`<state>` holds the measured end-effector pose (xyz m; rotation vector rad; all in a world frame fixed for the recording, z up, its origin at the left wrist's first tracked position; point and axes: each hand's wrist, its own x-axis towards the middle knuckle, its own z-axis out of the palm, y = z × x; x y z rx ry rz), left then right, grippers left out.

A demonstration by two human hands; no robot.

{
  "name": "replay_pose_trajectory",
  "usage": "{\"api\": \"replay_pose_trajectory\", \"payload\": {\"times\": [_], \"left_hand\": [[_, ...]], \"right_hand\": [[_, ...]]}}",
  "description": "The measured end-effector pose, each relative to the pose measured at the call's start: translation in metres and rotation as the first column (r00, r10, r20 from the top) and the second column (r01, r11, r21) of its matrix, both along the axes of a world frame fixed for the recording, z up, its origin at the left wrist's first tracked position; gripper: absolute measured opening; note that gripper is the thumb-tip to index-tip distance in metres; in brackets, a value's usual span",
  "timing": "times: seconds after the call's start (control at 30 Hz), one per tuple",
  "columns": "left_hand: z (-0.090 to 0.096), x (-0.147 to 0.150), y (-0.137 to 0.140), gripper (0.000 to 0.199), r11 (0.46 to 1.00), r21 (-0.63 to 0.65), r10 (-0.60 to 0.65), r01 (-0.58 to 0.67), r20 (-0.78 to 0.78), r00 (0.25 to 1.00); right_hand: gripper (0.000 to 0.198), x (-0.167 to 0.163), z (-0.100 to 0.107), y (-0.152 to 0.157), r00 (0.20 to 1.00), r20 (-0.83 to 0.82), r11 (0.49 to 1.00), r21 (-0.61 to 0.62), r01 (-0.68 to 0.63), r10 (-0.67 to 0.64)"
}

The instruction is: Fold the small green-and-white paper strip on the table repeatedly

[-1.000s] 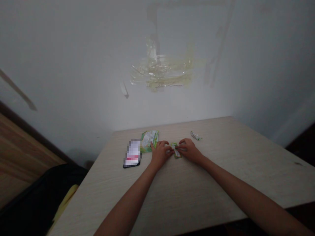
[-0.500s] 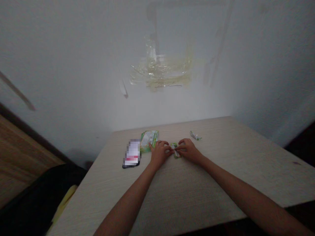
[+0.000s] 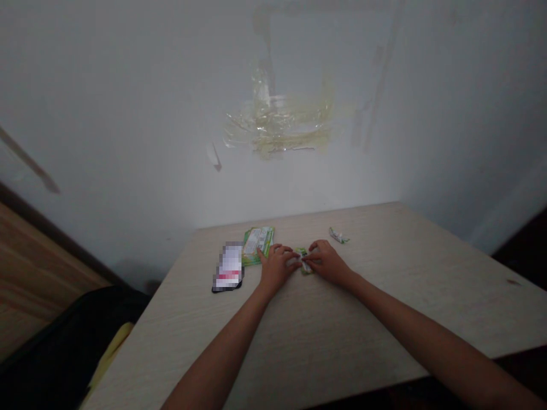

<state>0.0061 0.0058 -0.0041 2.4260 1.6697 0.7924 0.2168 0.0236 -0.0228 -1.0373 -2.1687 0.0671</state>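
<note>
A small green-and-white printed packet [image 3: 305, 266] lies on the table between my two hands. My left hand [image 3: 277, 266] holds its left side with the thumb and fingertips, while its little finger sticks out towards a green stack. From the right, my right hand [image 3: 328, 262] pinches the packet near its middle, fingers bent and close together. My fingertips cover part of the packet. Just left of my left hand lies the stack of flat green printed packets [image 3: 257, 244], partly behind that hand.
A phone [image 3: 228, 267] with a blurred-out screen lies left of the green stack. A narrow, crumpled green-and-white wrapper [image 3: 339, 235] is at the back right of the wooden table [image 3: 384, 285]. Behind stands a wall [image 3: 171, 114] with old tape [image 3: 282, 125].
The view has shifted very slightly. My fingers have barely moved on the small packet, and both hands remain at the same spot.
</note>
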Motion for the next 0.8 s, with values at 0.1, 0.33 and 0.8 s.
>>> {"api": "replay_pose_trajectory", "payload": {"times": [0.1, 0.33, 0.8], "left_hand": [[0.002, -0.001, 0.000, 0.017, 0.999, -0.035, 0.012, -0.012, -0.017, 1.000], [0.006, -0.001, 0.002, 0.017, 0.995, -0.095, 0.013, -0.017, -0.045, 0.999], [0.006, -0.001, 0.003, 0.016, 0.992, -0.124, 0.018, -0.026, -0.065, 0.998]], "right_hand": [[0.012, 0.000, 0.000, 0.000, 1.000, 0.008, 1.000, -0.013, 0.001, -0.001], [0.014, 0.000, -0.001, 0.002, 0.996, 0.071, 0.998, -0.028, 0.064, -0.062], [0.026, -0.006, 0.010, 0.018, 0.944, 0.272, 0.960, -0.152, 0.234, -0.187]]}}
